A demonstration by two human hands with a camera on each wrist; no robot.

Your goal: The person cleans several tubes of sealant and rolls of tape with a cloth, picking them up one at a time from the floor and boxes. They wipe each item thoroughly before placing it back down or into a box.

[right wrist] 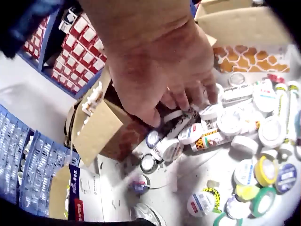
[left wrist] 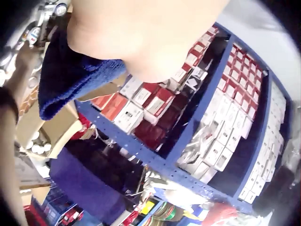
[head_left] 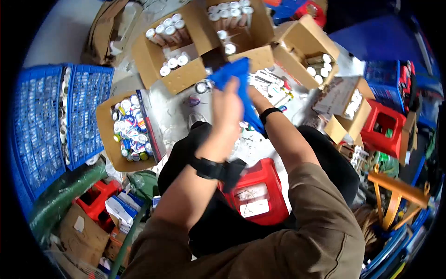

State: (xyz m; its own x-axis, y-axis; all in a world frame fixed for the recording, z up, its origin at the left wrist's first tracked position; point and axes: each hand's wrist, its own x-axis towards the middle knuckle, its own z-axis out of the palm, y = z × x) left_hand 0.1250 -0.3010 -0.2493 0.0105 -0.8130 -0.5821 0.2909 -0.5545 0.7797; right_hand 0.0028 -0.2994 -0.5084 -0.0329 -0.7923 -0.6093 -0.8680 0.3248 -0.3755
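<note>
My left hand [head_left: 227, 109] grips a blue towel [head_left: 237, 76], which hangs down beside it toward the right forearm. In the left wrist view the towel [left wrist: 80, 80] shows a thick, fluffy edge below the hand [left wrist: 141, 37]; the fingertips are out of sight there. My right hand [right wrist: 162, 75] reaches down with spread fingers over a pile of white tubes [right wrist: 211, 139] and round lidded jars [right wrist: 230, 120], fingertips right at the nearest caps. The towel partly covers this hand [head_left: 256, 96] in the head view.
Cardboard boxes [head_left: 195, 86] with white-capped tubes stand at the far side. A box of mixed jars [head_left: 132, 130] is on the left, near blue crates [head_left: 42, 130]. A red stool [head_left: 260, 195] is between the legs; another red stool [head_left: 383, 128] stands at right.
</note>
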